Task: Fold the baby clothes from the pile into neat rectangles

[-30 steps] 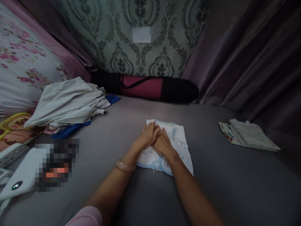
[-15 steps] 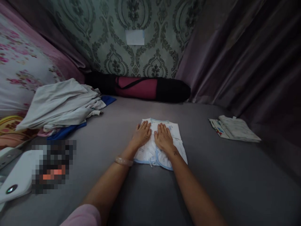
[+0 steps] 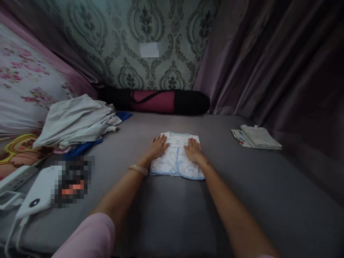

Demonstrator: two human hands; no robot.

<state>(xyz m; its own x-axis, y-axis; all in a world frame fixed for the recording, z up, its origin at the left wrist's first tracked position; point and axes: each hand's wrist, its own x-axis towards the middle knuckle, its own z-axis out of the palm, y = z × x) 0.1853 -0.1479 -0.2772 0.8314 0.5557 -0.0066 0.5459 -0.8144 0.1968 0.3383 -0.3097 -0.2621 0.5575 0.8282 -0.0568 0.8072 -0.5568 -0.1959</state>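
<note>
Garment central, clothes pile left — folded stack right

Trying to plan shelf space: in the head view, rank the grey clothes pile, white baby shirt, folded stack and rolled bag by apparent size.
1. Grey clothes pile
2. Rolled bag and white baby shirt: about alike; the bag lies farther off
3. Folded stack, smallest
</note>
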